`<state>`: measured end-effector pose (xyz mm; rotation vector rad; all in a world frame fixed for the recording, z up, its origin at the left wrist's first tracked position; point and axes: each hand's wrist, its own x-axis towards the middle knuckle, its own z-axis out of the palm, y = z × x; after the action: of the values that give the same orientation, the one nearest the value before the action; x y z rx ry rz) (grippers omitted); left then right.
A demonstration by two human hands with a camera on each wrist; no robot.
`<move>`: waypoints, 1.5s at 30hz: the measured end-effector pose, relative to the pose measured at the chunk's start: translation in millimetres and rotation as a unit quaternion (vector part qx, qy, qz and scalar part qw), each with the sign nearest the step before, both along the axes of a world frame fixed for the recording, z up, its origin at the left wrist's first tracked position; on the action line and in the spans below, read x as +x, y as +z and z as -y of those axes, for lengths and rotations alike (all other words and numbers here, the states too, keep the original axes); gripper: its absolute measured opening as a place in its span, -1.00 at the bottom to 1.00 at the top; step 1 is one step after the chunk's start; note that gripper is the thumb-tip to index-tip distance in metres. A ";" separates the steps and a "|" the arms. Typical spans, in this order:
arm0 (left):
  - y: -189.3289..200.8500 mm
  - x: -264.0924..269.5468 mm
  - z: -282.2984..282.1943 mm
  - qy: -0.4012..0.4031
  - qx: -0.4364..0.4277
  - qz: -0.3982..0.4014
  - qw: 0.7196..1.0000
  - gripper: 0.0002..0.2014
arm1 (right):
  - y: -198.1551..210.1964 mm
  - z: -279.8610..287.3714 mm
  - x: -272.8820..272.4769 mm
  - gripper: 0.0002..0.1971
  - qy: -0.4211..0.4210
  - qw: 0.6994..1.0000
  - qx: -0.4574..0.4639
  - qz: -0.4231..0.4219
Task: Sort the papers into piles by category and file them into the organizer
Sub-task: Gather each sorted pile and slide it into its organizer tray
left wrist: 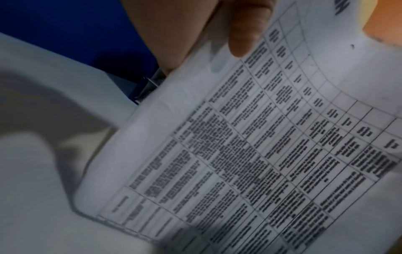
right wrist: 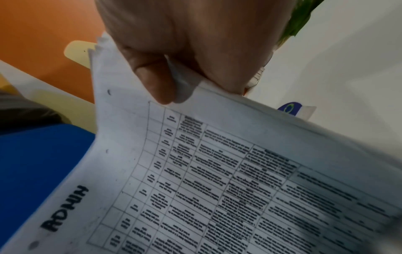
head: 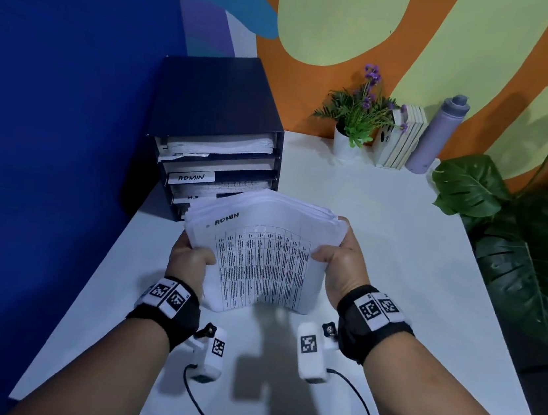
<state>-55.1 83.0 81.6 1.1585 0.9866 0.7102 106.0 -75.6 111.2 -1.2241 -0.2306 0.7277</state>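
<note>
Here the stack of papers point(head: 262, 250), top sheet headed ADMIN, is held above the table point(head: 381, 248) just before the organizer point(head: 212, 137); its uneven far edges could probably snag the ADMIN shelf point(head: 193, 176). The left hand point(head: 190, 261) and right hand point(head: 341, 267) each clasp one side, thumbs on top.

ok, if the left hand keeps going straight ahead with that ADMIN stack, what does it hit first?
Probably the organizer: the left hand points up-table at its lower shelves, and the paper stack would reach them first, near the ADMIN label. The depth of the gap is unclear.
</note>
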 end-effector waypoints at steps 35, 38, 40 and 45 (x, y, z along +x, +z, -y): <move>-13.1 -65.0 -96.6 -0.203 -0.137 -0.173 0.954 -0.77 | -47.0 -164.8 54.8 -0.74 0.039 0.964 -0.261 0.035; -17.8 -63.9 -117.1 -0.145 -0.121 -0.169 0.967 -0.79 | -51.4 -170.4 49.1 -0.64 0.093 0.946 -0.306 0.055; -18.1 -62.3 -128.0 -0.121 -0.124 -0.158 0.972 -0.81 | -54.6 -171.7 41.5 -0.66 0.129 0.936 -0.322 0.060; -7.2 -70.3 -145.6 -0.143 -0.132 -0.185 0.963 -0.69 | -55.6 -166.3 38.2 -0.88 0.168 0.926 -0.331 0.063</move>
<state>-125.4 228.6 74.4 1.1851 1.1542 0.1241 144.2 90.7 55.6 -1.9082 -0.3196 1.0752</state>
